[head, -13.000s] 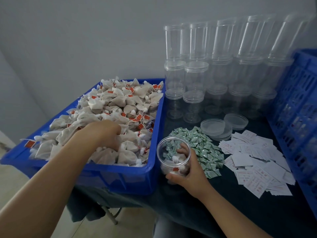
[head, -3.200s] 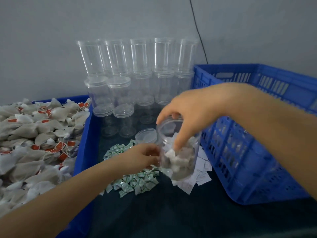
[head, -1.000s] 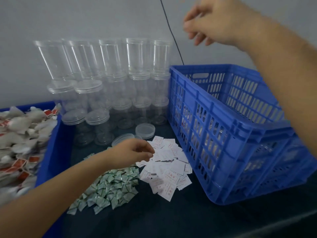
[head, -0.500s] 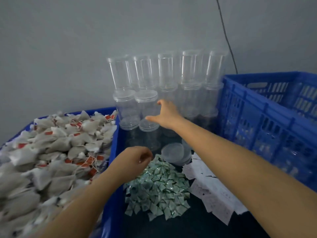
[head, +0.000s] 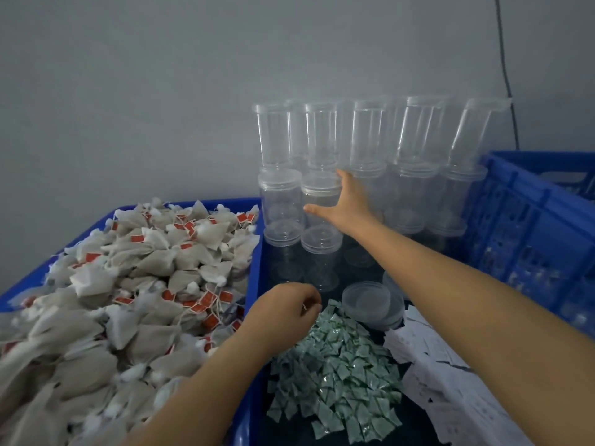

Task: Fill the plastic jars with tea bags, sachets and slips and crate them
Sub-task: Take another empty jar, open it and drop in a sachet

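My right hand (head: 346,209) reaches far into the stack of clear lidded plastic jars (head: 322,201), fingers spread, thumb out toward the left; whether it touches one yet I cannot tell. My left hand (head: 285,305) hovers at the far edge of the heap of small green triangular sachets (head: 335,358), fingers curled, seemingly pinching something small I cannot make out. The jars stand in tiers against the grey wall, between the blue tray of beige tea bags (head: 128,284) on the left and the blue slatted crate (head: 541,220) on the right. I judge an empty jar light, stiff and slick, the stack easy to topple, so I would wrap its mid-wall and lift straight up. White paper slips (head: 450,381) lie near right.
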The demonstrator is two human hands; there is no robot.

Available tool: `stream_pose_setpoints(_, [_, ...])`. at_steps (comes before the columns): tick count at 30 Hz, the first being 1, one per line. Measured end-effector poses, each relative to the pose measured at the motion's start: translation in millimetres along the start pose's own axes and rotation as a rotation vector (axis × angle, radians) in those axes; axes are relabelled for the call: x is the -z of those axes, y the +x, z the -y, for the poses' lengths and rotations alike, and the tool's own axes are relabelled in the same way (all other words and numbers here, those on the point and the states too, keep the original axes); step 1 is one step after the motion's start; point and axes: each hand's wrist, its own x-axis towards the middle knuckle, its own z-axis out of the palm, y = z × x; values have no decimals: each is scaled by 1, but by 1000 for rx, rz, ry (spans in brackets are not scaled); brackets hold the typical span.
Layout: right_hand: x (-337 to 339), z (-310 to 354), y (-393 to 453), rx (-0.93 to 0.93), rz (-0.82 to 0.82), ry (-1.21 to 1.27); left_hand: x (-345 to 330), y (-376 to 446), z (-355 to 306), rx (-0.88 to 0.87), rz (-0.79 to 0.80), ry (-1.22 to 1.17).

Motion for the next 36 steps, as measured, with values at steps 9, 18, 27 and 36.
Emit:
stream_pose_setpoints(9, [10,3,-15,-33,-140,124,0,-1,0,-26,-157,-1])
stream_pose_setpoints(18, [39,2,-116,-344,-121,799,-1,-11,-25,-251,-512,202])
stream_pose_setpoints(27, [24,-3,-203,-842,74,1394,-21,-19,-41,-539,-475,777])
stream_pose_setpoints(36, [42,-32,-228,-1189,228,1219,-46,-29,-47,-742,-524,1244])
